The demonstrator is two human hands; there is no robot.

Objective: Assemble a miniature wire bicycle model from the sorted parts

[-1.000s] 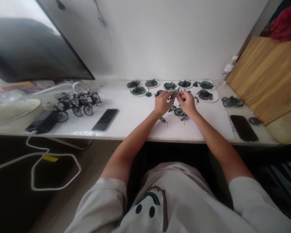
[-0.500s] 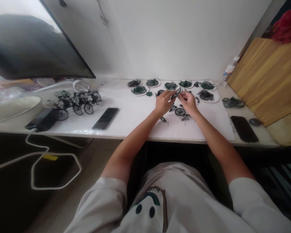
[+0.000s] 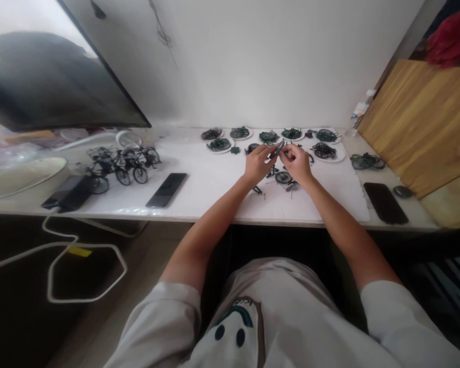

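My left hand (image 3: pixel 257 162) is closed on a small dark toy bicycle wheel (image 3: pixel 277 150), held tilted above the white table. At the wheel's right side my right hand (image 3: pixel 298 164) pinches with its fingertips; what lies between them is too small to make out. Below the hands a loose miniature wheel (image 3: pixel 283 177) lies among thin dark bicycle parts. A small green and black piece (image 3: pixel 257 189) rests nearer the table edge. Just behind my hands, more dark parts are partly hidden by the fingers.
Plates of toy bicycle parts (image 3: pixel 292 134) line the wall. Assembled miniature bicycles (image 3: pixel 123 166) stand at left beside a phone (image 3: pixel 167 190), a black power adapter (image 3: pixel 69 192) and a monitor (image 3: pixel 65 76). At right are another phone (image 3: pixel 386 203), a mouse (image 3: pixel 403 191) and a wooden board (image 3: pixel 425 122).
My right fingers have shifted slightly at the wheel's edge, and the hand has turned a little. The left hand keeps its hold on the wheel. The view has moved slightly.
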